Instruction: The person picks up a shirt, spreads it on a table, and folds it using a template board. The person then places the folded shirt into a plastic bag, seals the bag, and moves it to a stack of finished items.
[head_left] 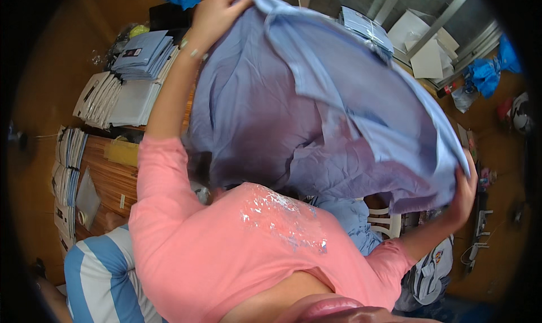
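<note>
A light blue shirt (248, 97) hangs spread out in the air between my two hands, loose and creased. My left hand (221, 10), raised at the far side, is closed on one edge of the shirt. Lower down at the right, my right hand (466, 189) grips the opposite edge, its fingers partly hidden by the fabric. A long edge band of the cloth runs in an arc from hand to hand, and the lower folds fall close to my chest.
Stacks of folded blue shirts (141, 55) and pale packets (99, 100) stand on the wooden table (110, 176) at the left. A tied bundle (366, 29) lies behind the cloth. More blue fabric (353, 221) lies beside a white plastic chair (385, 224). Someone's striped-clothed leg (104, 266) is at lower left.
</note>
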A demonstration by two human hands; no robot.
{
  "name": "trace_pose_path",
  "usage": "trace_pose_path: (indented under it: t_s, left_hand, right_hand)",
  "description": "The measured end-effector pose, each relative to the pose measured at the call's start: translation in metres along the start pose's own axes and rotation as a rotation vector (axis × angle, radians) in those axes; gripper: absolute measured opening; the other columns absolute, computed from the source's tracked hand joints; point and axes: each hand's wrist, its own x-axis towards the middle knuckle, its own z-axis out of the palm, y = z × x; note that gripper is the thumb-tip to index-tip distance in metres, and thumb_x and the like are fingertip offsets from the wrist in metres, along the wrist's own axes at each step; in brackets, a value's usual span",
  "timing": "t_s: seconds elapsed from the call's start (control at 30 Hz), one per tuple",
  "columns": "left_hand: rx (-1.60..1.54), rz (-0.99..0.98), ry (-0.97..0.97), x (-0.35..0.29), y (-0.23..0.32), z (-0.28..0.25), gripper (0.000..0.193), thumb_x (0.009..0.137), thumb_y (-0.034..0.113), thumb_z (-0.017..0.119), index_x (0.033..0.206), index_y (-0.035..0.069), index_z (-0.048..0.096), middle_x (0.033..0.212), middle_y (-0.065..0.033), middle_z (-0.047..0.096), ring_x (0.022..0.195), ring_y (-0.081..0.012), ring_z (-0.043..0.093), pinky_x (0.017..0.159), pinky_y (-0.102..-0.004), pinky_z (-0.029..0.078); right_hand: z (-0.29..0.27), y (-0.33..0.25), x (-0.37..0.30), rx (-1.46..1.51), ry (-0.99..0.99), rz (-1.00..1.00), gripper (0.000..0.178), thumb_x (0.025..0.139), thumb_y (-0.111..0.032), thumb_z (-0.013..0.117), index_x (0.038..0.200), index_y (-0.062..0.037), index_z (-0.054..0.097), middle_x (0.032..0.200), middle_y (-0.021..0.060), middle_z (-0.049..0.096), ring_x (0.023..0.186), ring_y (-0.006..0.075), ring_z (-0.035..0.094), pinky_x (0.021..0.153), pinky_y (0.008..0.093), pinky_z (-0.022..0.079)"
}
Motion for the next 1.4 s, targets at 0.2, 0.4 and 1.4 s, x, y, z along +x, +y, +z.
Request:
trace_pose_path:
  t_s: [0.2,0.4,1.4]
  left_hand:
    - [-0.713,-0.419,-0.225,0.082,-0.098,0.085,0.022,0.093,0.017,0.045,0.101,0.002,0.059,0.084,-0.009,0.062,0.08,-0.0166,0.062,0.067,-0.0268,0.05]
    - [-1.258,-0.203,-0.008,0.133,-0.198,0.09,0.018,0.095,0.013,0.04,0.105,0.008,0.054,0.09,-0.004,0.059,0.078,-0.0137,0.06,0.069,-0.0288,0.052]
    - [0.244,-1.021,-0.27,-0.374,-0.248,0.011,0.062,0.076,0.025,0.068,0.129,0.007,0.041,0.129,-0.0216,0.039,0.119,-0.0354,0.037,0.099,-0.0439,0.029]
  right_hand:
    - [0.012,0.057,0.168,0.162,0.15,-0.022,0.027,0.092,-0.01,0.049,0.117,-0.0038,0.056,0.103,0.0,0.058,0.093,0.0097,0.053,0.082,0.0237,0.042]
    - [0.094,-0.073,0.154,0.051,0.249,-0.18,0.028,0.092,-0.013,0.05,0.118,-0.0039,0.055,0.103,0.0032,0.059,0.085,0.0102,0.058,0.073,0.0233,0.046]
    - [0.4,0.289,0.045,-0.829,-0.242,0.182,0.062,0.084,-0.042,0.056,0.138,-0.0194,0.037,0.145,0.0193,0.024,0.136,0.0363,0.017,0.105,0.0592,0.01]
